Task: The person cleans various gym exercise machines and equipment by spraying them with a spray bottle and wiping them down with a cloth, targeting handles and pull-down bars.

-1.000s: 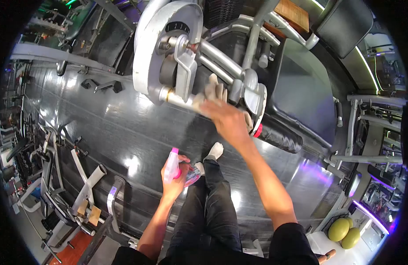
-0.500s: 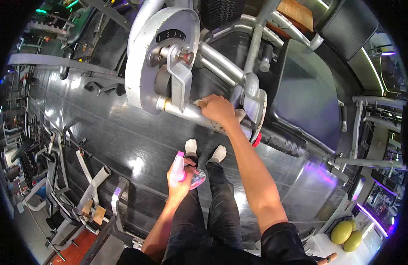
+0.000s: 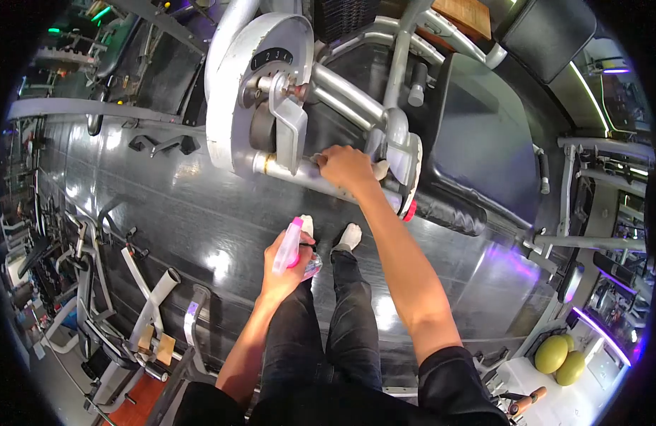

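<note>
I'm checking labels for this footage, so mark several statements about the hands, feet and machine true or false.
1. The left hand holds a spray bottle. True.
2. The right hand wears a black glove. False: it is bare.
3. A pale cloth pokes out beside the right hand, at the silver bar. True.
4. The feet are in black shoes. False: they wear white socks.
5. A red knob is beside the black roller pad. True.
</note>
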Tool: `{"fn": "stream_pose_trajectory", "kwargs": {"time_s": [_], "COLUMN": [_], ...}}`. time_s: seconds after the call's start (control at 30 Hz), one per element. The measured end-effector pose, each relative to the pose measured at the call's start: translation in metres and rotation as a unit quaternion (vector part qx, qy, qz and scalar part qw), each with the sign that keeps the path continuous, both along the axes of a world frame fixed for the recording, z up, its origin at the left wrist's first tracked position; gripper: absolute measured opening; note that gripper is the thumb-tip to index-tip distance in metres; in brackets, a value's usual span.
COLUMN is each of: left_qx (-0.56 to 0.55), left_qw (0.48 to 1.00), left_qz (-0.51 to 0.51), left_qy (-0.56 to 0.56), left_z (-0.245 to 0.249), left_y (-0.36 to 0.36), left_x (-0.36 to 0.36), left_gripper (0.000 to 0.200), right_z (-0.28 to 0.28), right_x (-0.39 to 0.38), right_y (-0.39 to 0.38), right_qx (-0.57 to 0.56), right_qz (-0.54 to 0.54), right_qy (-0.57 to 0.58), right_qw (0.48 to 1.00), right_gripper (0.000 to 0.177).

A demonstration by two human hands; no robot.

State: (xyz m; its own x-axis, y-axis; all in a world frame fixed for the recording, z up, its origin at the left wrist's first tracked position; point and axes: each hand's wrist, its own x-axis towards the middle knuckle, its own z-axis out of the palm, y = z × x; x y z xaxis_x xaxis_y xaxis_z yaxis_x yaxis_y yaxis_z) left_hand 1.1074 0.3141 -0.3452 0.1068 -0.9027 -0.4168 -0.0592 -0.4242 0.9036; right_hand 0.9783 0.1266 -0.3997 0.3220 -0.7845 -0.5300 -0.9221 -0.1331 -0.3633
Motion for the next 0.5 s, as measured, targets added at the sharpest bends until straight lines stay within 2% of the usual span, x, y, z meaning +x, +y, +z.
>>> {"fn": "stream_pose_trajectory", "kwargs": {"time_s": [0.07,0.13,0.17,0.23,0.33,0.37,0.4,0.43,0.47,0.5], "left_qx": [0.005,-0.004,0.000,-0.009,-0.007,-0.001,0.004,0.004,-0.004,-0.013], "left_qw": [1.000,1.000,1.000,0.999,0.999,0.999,0.998,0.998,0.998,0.997], "left_qz": [-0.012,-0.019,-0.028,-0.035,-0.040,-0.041,-0.042,-0.046,-0.063,-0.075], "left_qy": [-0.001,0.007,0.005,0.006,0.027,0.032,0.035,0.035,0.024,0.014], "left_z": [0.007,0.010,0.012,0.010,0.014,0.014,0.013,0.011,0.008,0.006], "left_y": [-0.005,-0.006,-0.007,-0.008,-0.010,-0.011,-0.012,-0.013,-0.014,-0.015], "left_x": [0.002,0.003,0.005,0.011,0.018,0.021,0.024,0.028,0.033,0.036], "left_gripper": [0.018,0.018,0.019,0.019,0.019,0.019,0.018,0.018,0.018,0.017], "right_z": [-0.005,-0.007,0.001,0.016,0.017,0.017,0.011,0.002,-0.003,-0.006], "right_x": [0.003,-0.016,-0.026,-0.039,-0.037,-0.027,-0.014,-0.002,0.007,0.010], "right_y": [0.009,0.035,0.047,0.067,0.076,0.069,0.049,0.024,0.013,0.015], "right_qx": [0.018,-0.124,-0.123,-0.300,-0.351,-0.328,-0.329,-0.183,-0.031,-0.031], "right_qz": [-0.002,-0.006,-0.008,0.085,0.088,0.046,0.043,-0.021,-0.090,-0.094], "right_qy": [0.017,-0.153,-0.153,-0.233,-0.183,-0.172,-0.169,-0.085,0.001,0.000], "right_qw": [1.000,0.980,0.981,0.921,0.914,0.928,0.928,0.979,0.995,0.995], "right_gripper": [0.028,0.029,0.029,0.033,0.039,0.031,0.031,0.027,0.024,0.024]}}
